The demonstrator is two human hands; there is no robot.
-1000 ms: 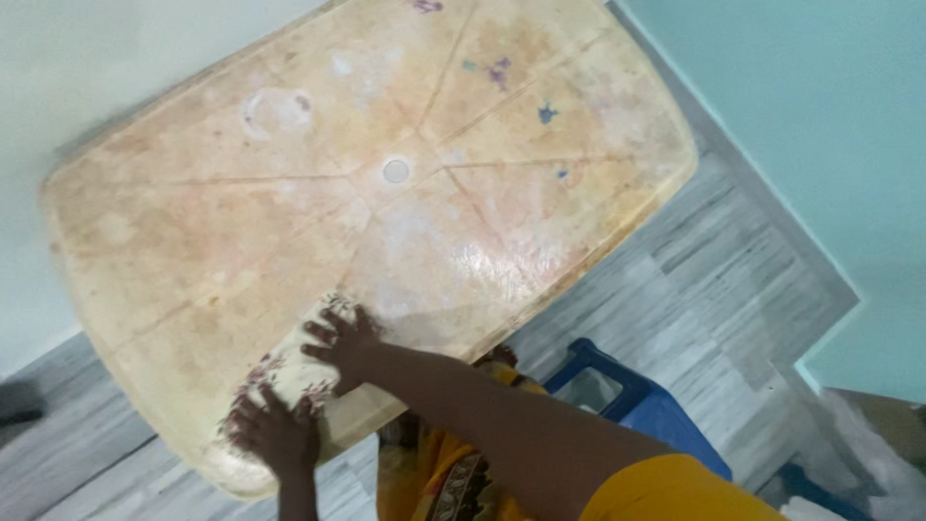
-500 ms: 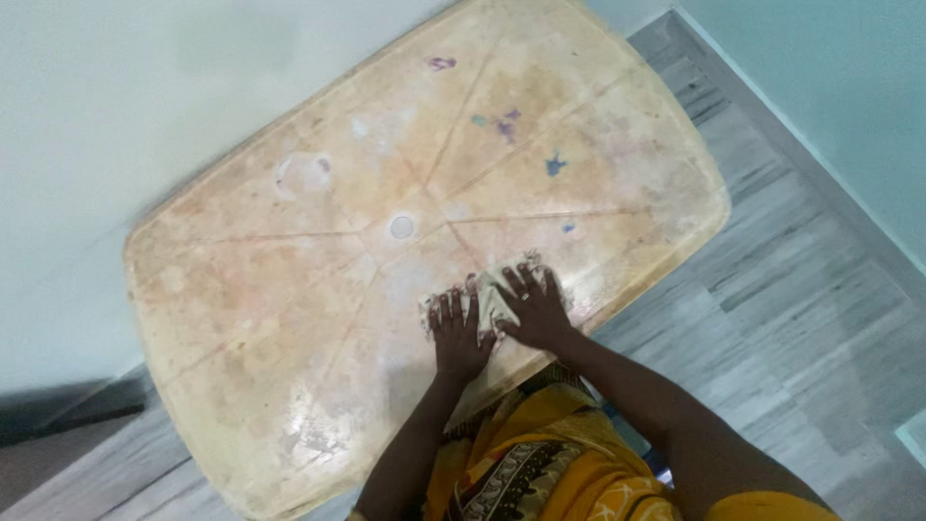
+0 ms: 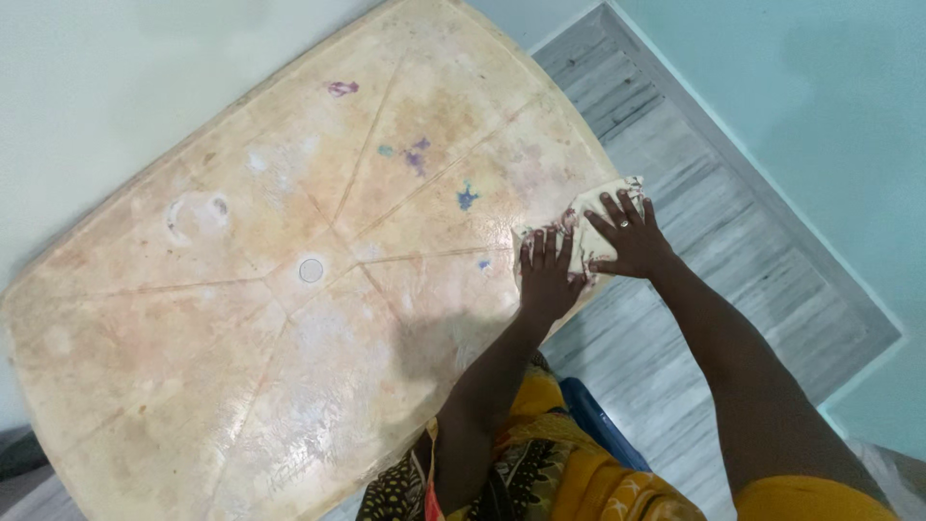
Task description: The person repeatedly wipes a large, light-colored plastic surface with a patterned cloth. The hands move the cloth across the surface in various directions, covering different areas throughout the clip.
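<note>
At near edge of frame: yellow patterned clothing (image 3: 540, 473), w/ blue plastic thing (image 3: 603, 434) just beyond on grey plank floor (image 3: 675, 328). Further up, both hands side by side, fingers spread, palms pressed flat on a folded pale cloth (image 3: 590, 232) at right edge of tabletop (image 3: 241, 318). Left hand (image 3: 546, 275) on cloth's near end, right hand (image 3: 629, 237) (ring on one finger) on far end, hands nearly touching. Not clamped round anything; flat pressure probably to keep cloth bearing on surface. Cloth partly overhanging rim. Beyond hands: beige stained tabletop, moulded ribs meeting at small round centre plug (image 3: 311, 270), blue & purple marks (image 3: 417, 156) near far side. No packages, labels or signs visible. Farthest: pale wall (image 3: 116, 87) behind, teal wall (image 3: 820, 106) at right.
</note>
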